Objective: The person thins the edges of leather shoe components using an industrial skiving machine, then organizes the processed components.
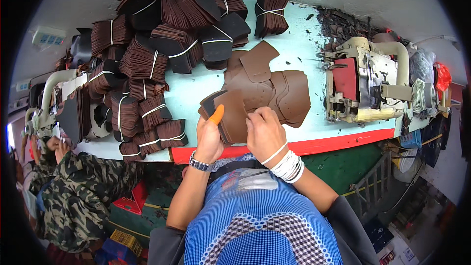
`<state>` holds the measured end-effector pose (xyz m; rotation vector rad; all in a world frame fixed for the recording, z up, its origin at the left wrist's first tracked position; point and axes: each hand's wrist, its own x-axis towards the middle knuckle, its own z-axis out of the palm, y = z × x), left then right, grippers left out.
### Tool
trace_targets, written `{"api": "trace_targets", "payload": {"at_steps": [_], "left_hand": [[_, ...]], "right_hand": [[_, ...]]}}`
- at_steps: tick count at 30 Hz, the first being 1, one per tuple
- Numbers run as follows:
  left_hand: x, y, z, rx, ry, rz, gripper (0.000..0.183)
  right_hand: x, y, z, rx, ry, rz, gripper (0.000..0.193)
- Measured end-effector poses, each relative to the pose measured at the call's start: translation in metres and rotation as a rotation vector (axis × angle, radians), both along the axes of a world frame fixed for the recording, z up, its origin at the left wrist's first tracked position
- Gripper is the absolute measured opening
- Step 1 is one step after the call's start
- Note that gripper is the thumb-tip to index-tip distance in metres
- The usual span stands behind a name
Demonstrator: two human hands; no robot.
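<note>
My left hand, with an orange finger cot on its thumb, is closed around a small stack of brown leather pieces with a black underside showing at its left edge. At the stack's right edge my right hand has its fingers curled in a pinch; whether they grip a single piece is hidden. Several white elastic bands circle my right wrist. Just beyond my hands, loose brown leather pieces lie overlapped on the pale table, one angular piece on top.
Banded bundles of leather pieces are heaped at the left and back; another bundle stands apart. A sewing-type machine sits at the right, near dark scraps. A red strip edges the table. A person in camouflage works at the left.
</note>
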<state>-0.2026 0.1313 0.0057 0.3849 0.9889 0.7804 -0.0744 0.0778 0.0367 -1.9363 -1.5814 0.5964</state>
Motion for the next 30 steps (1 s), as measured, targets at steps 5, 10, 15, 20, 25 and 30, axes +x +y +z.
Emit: {"api": "trace_targets", "payload": {"at_steps": [5, 10, 15, 20, 25, 30], "left_hand": [[0.006, -0.005, -0.009, -0.137, -0.078, 0.001, 0.035], [0.011, -0.006, -0.012, -0.128, -0.178, 0.031, 0.038], [-0.001, -0.002, -0.003, -0.098, -0.164, 0.058, 0.046], [-0.002, 0.001, -0.006, -0.16, -0.345, 0.118, 0.044], [-0.002, -0.004, -0.02, -0.123, -0.445, 0.135, 0.043], [-0.016, -0.003, 0.003, -0.044, -0.555, 0.053, 0.053]], "right_hand": [[0.006, -0.005, -0.014, -0.02, 0.123, -0.021, 0.009], [0.02, -0.01, -0.022, -0.09, 0.265, -0.089, 0.009], [0.009, -0.007, -0.038, -0.016, 0.199, -0.067, 0.012], [0.013, -0.007, -0.042, 0.013, 0.332, -0.076, 0.012], [0.016, -0.009, -0.043, 0.077, 0.349, -0.085, 0.011], [0.001, -0.008, -0.024, -0.035, 0.472, -0.17, 0.015]]}}
